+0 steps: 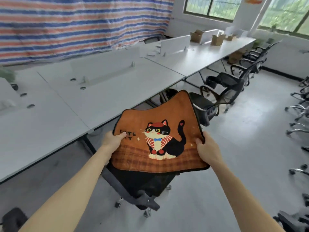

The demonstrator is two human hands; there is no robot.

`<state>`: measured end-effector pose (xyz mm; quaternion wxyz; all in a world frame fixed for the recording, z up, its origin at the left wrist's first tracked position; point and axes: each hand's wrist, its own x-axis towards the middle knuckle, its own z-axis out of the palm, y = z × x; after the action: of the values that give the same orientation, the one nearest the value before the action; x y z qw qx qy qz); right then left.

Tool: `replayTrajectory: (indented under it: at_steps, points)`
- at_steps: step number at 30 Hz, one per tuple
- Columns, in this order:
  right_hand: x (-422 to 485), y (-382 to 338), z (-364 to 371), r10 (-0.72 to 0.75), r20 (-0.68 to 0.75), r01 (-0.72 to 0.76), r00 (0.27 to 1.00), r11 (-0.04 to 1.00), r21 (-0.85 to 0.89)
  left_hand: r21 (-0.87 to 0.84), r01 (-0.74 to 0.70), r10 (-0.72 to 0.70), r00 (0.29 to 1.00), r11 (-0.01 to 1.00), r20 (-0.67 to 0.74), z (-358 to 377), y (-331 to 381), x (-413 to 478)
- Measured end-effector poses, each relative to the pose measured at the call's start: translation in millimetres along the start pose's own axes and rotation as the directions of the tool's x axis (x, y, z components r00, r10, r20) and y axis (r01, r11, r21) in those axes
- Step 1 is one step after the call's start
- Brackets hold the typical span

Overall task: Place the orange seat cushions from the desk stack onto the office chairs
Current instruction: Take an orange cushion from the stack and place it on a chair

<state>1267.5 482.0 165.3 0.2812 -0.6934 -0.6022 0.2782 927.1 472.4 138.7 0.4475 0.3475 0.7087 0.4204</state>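
An orange cushion (157, 131) with a cartoon cat print is held flat, face up. It hovers above a black chair (138, 186) beside the desk (100, 97).

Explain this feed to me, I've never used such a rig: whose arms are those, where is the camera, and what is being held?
There is no machine here: a person wears one wide-angle camera on the head, looking forward and down. The left hand and right hand each keep a grip on a side edge of an orange seat cushion printed with a cat. It is held over a black office chair. To the left runs a long white desk; cardboard boxes stand at its far end.
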Motion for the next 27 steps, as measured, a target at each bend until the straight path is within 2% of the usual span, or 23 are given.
replayTrajectory:
  at_steps: [4, 6, 8, 11, 15, 18, 22, 27]
  points:
    - [74, 20, 7, -0.090, 0.193, 0.122, 0.977, 0.979, -0.162, 0.306, 0.141, -0.102, 0.985, 0.942, -0.140, 31, -32, 11]
    - [109, 23, 15, -0.105, 0.311, 0.201, 0.945, 0.935, -0.293, 0.393, 0.280, -0.215, 0.955, 0.876, -0.203, 45, -48, 16]
    - [138, 22, 28, -0.085, 0.426, 0.275, 0.901, 0.871, -0.407, 0.491, 0.372, -0.292, 0.927, 0.788, -0.235, 57, -59, 14]
    - [170, 19, 52, -0.039, 0.564, 0.383, 0.825, 0.772, -0.507, 0.543, 0.481, -0.398, 0.876, 0.688, -0.273, 70, -74, 14]
    - [200, 20, 83, 0.015, 0.662, 0.470, 0.750, 0.692, -0.548, 0.593, 0.562, -0.558, 0.801, 0.577, -0.216, 78, -98, 25]
    - [220, 21, 107, 0.029, 0.670, 0.482, 0.742, 0.671, -0.564, 0.574, 0.602, -0.627, 0.756, 0.555, -0.187, 79, -111, 46]
    - [243, 23, 137, 0.005, 0.675, 0.519, 0.738, 0.634, -0.573, 0.494, 0.667, -0.650, 0.721, 0.558, -0.239, 84, -125, 78]
    - [269, 25, 177, -0.048, 0.658, 0.520, 0.752, 0.656, -0.546, 0.368, 0.717, -0.610, 0.697, 0.592, -0.377, 105, -136, 106]
